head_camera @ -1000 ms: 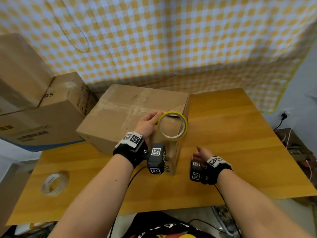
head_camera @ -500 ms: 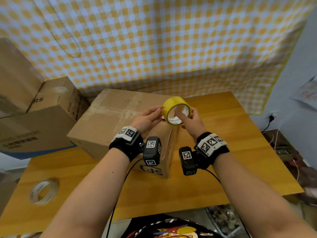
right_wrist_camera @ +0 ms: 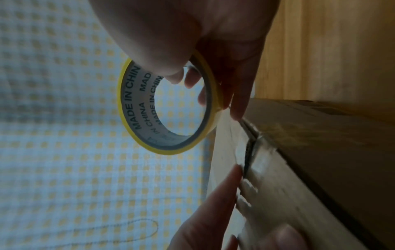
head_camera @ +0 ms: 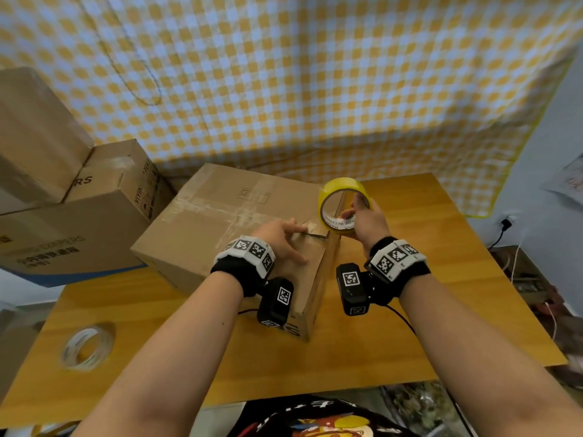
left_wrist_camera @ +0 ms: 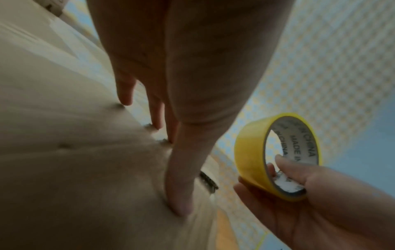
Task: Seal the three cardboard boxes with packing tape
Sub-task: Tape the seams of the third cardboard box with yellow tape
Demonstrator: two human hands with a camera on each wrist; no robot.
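A brown cardboard box (head_camera: 220, 228) lies on the wooden table (head_camera: 410, 310), with old clear tape across its top seam. My left hand (head_camera: 284, 238) lies flat on the box top near its right end, straight fingers (left_wrist_camera: 179, 194) pressing the flap (right_wrist_camera: 267, 169). My right hand (head_camera: 362, 222) holds a yellow tape roll (head_camera: 342, 203) just off the box's right edge, thumb inside the core (left_wrist_camera: 290, 167) and fingers round the outside (right_wrist_camera: 166, 104). A short clear strip seems to run from the roll to the flap.
Two more cardboard boxes (head_camera: 82, 216) are stacked at the left, partly off the table. A clear tape roll (head_camera: 86, 345) lies on the table's near left corner. A yellow checked cloth (head_camera: 284, 74) hangs behind. Bare wood shows right of the box.
Both hands held the yellow roll above the box half a second ago. My left hand has let go and dropped flat onto the box top; the right hand keeps the roll.
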